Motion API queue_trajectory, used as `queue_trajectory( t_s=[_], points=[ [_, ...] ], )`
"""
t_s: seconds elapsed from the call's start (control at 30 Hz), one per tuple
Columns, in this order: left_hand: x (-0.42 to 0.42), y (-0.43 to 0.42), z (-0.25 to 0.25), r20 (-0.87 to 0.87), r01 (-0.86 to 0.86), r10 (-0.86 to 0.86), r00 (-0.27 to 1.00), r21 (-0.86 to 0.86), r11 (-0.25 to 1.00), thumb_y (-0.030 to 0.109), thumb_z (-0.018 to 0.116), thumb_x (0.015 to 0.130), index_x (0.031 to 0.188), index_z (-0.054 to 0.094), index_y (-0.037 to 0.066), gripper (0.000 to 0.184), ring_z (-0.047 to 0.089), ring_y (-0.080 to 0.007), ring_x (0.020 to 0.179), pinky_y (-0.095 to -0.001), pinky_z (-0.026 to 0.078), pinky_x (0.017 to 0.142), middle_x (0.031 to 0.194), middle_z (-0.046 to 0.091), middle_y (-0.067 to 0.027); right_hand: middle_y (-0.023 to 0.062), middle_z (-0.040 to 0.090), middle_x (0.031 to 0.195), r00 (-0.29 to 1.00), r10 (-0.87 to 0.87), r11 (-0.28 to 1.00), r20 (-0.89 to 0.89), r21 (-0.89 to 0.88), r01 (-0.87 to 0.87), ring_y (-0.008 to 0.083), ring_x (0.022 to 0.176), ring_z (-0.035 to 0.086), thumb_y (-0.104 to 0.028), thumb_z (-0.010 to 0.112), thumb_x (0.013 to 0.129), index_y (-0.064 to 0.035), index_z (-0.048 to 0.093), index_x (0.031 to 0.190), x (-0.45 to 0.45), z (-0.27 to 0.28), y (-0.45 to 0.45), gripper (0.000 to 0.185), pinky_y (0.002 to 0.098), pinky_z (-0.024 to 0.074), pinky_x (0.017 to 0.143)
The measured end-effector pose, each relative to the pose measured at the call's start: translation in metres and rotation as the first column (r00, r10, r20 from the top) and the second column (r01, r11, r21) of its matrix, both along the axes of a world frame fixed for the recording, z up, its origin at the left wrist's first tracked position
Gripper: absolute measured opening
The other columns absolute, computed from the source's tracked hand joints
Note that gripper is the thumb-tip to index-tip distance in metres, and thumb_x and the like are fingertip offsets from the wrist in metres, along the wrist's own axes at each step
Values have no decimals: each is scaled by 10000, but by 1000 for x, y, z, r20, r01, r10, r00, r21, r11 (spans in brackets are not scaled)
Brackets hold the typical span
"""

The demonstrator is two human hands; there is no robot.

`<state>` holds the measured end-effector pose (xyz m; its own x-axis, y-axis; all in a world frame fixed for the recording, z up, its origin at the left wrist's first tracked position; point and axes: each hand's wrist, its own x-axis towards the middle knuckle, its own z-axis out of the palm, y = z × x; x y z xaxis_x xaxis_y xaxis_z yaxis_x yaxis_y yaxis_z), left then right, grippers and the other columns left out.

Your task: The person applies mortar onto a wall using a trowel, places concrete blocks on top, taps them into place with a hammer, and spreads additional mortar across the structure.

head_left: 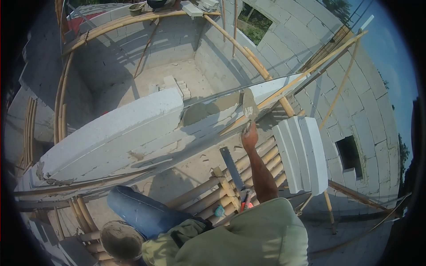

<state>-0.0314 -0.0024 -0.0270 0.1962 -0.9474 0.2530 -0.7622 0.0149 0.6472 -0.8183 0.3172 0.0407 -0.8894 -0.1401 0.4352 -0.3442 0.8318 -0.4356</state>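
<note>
My right hand (250, 135) is closed around the handle of a trowel (250, 109) whose blade is coated with grey mortar. The blade is at the top of a block wall (151, 155), by the right end of a wet mortar bed (211, 110). Left of that bed, a long pale block (120, 117) sits on the wall. My left hand does not show. Beside my knee stands a round bucket (120, 239) with mortar in it.
Below my arm, a handsaw (233, 169) lies over bamboo poles (195, 195). White blocks (302, 155) stand stacked to the right. A bamboo rail (315, 68) slants beside the wall. Far off, a person (157, 4) is partly visible near more blocks (192, 9).
</note>
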Motion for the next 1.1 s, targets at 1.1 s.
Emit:
queue_trajectory(
  t_s=[1.1],
  points=[
    [-9, 1, -7, 8, 28, -28, 1000, -1, 1000, 547, 372, 1088, 1335, 551, -149, 760, 642, -413, 1075, -500, 505, 940, 1216, 654, -330, 290, 708, 1006, 997, -40, 999, 62, 27, 39, 496, 935, 686, -187, 704, 812, -10, 505, 1319, -144, -21, 40, 572, 564, 550, 803]
  ],
)
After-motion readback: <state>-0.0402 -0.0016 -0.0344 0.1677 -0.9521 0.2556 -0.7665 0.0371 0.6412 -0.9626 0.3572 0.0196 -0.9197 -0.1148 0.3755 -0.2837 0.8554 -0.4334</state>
